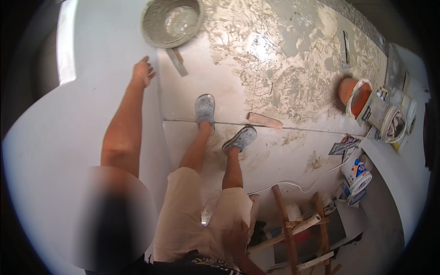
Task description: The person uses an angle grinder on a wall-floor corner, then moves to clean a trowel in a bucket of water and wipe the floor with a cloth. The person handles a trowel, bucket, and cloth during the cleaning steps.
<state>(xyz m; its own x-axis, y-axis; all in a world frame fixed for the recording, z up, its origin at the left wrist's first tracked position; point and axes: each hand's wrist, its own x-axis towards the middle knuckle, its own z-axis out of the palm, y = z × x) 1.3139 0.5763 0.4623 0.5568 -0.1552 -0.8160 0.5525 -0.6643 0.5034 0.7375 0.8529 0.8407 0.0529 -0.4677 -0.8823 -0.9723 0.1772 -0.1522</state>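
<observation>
My left hand (144,73) is stretched forward beside the pale wall (82,119), its fingers apart and nothing in them. Whether it touches the wall I cannot tell. Just beyond it stands a round grey tub (145,33) with wet grey mortar (181,22) inside. A flat grey tool (177,62) with a straight blade lies on the floor, partly under the tub's near side. Low in the view, my right hand (235,236) is against my right thigh, over the beige shorts; it is dim and its fingers are unclear.
A pinkish flat block (265,120) lies near my right clog (240,138). Grey mortar smears (298,59) cover the far floor, where a dark-handled trowel (346,50) lies. An orange bucket (347,91), pails (360,178), a white cable (299,187) and a wooden ladder (285,224) are at the right.
</observation>
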